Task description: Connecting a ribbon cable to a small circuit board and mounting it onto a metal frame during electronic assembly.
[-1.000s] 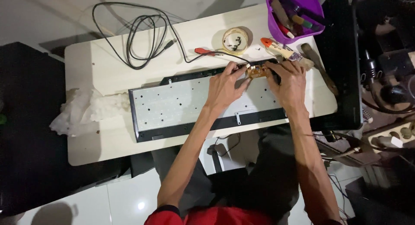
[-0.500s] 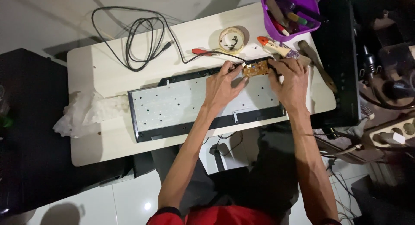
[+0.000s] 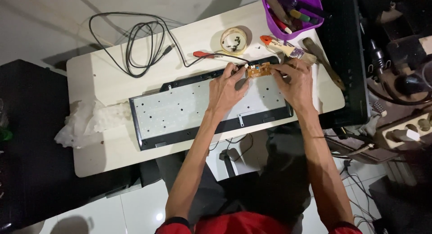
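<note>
The head view looks straight down on a pale table (image 3: 103, 88). An opened keyboard (image 3: 198, 110) is laid flat across the middle of it, with its shiny metal plate facing up inside a black frame. A small brown circuit board (image 3: 258, 71) is seen at the top edge of the keyboard, toward the right end. The board is held from both sides. The left hand (image 3: 228, 88) is laid on the metal plate, and its fingertips are pinched on the left edge of the board. The right hand (image 3: 294, 81) is placed just to the right, and its fingers are bent and pressed close together on the right edge of the board.

A black cable (image 3: 139, 40) is coiled in loose loops at the far left of the table, and it is run along to the top of the keyboard. A red-handled tool (image 3: 203, 54) is laid just above the keyboard. A roll of tape (image 3: 234, 40) is set beside it, with tiny dark bits inside its ring. A purple tub (image 3: 292, 11) full of tools is stood at the far right corner. A paintbrush (image 3: 321, 58) is laid near the right hand. A crumpled white sheet (image 3: 87, 121) is left at the keyboard's left end.
</note>
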